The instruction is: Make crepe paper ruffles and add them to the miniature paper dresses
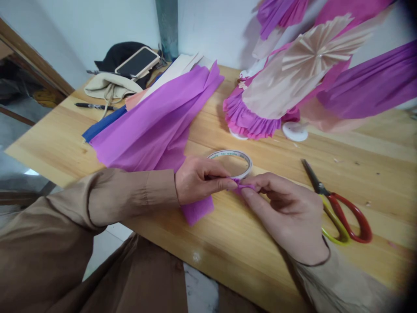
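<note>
Between my two hands a narrow strip of purple crepe paper (243,187) is bunched into small folds. My left hand (202,180) pinches it between thumb and fingers. On the other end, my right hand (282,204) is closed in a pinch too. A flat purple length (198,211) shows below my left hand; whether it joins the pinched strip is hidden. Just behind my fingers lies a roll of tape (249,163). Scissors (329,195) with red and yellow handles rest to the right of my right hand.
Large purple crepe sheets (146,121) cover the table's left side. A phone (138,61), a drawstring pouch (112,85) and a pen (94,106) lie behind them. At the back right stands a ruffled paper dress form (273,95). The wooden table's front edge (195,256) runs close to me.
</note>
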`<state>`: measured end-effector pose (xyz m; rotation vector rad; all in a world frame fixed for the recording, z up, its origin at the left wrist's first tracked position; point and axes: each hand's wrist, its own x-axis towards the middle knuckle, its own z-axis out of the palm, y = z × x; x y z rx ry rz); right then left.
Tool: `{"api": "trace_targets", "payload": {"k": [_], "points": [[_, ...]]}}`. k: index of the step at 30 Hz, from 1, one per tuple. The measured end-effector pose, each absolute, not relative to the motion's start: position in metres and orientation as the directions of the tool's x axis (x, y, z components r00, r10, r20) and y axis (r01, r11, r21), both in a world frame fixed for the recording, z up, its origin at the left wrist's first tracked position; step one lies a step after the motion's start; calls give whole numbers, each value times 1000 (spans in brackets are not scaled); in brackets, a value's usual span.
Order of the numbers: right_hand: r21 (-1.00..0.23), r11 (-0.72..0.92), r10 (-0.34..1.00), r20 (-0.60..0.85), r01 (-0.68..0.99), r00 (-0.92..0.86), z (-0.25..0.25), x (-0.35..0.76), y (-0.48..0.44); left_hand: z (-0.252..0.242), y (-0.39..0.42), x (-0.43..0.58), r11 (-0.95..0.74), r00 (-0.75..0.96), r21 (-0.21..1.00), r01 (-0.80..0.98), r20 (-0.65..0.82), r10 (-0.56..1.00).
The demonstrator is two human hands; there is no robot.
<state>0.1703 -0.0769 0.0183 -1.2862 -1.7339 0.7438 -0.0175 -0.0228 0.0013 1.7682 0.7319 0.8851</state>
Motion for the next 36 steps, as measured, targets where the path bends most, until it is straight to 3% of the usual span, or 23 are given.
{"api": "trace_targets", "payload": {"k": [5, 13, 21, 28, 32, 36], "points": [[-857, 251, 967, 238, 450, -88, 18, 168, -76, 5, -24, -18, -371, 564, 921, 117, 246, 789], [-917, 166, 985, 171, 363, -19, 20, 165, -75, 6, -24, -18, -521, 540, 849, 88, 399, 741], [-938, 123, 991, 131, 326, 3, 14, 163, -75, 4, -25, -17, -557, 537, 827, 74, 437, 721], [-981, 20, 999, 25, 191, 23, 10, 161, -76, 8, -26, -16, -617, 555, 783, 77, 481, 679], [-996, -26, 999, -28, 90, -19, 14, 158, -73, 8, -29, -13, -515, 520, 849, 114, 391, 760], [-996, 23, 999, 20, 82, -38, 14, 158, -72, 9, -30, -13, -343, 503, 930, 128, 237, 831]]}}
